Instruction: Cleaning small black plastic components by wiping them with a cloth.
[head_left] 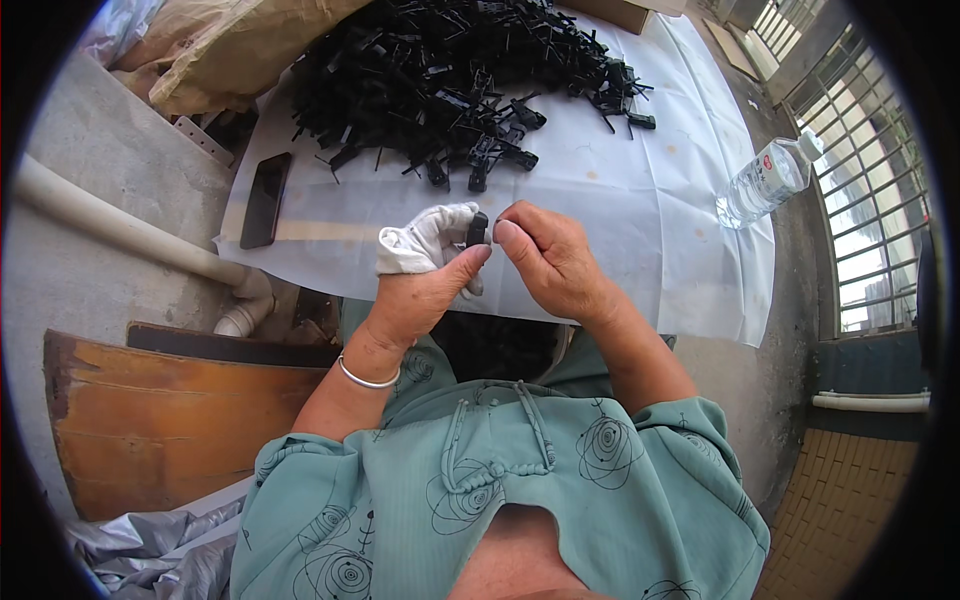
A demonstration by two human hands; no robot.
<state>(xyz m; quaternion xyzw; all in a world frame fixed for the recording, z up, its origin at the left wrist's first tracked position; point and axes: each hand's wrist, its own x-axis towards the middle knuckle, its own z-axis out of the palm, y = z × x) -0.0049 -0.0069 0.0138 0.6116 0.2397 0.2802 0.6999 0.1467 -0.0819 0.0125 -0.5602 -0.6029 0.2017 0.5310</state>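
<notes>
My left hand (pixel 430 265), in a white glove that leaves the thumb bare, is closed on a small black plastic part (pixel 478 229) held upright between thumb and fingers. Close to its right side is my right hand (pixel 548 258), its thumb and forefinger pinched together. Whatever sits in that pinch, if anything, is too small to make out. Both hands are above the near edge of the table. Beyond them lies a large heap of black plastic parts (pixel 440 85) with thin prongs, a few spilling toward me.
A white sheet covers the table (pixel 620 220). A dark phone (pixel 265 200) lies at its left, and a clear water bottle (pixel 765 182) stands at the right edge. Brown wrapping (pixel 235 60) is at the far left, a cardboard box (pixel 615 12) at the back. Left below runs a pipe (pixel 130 225).
</notes>
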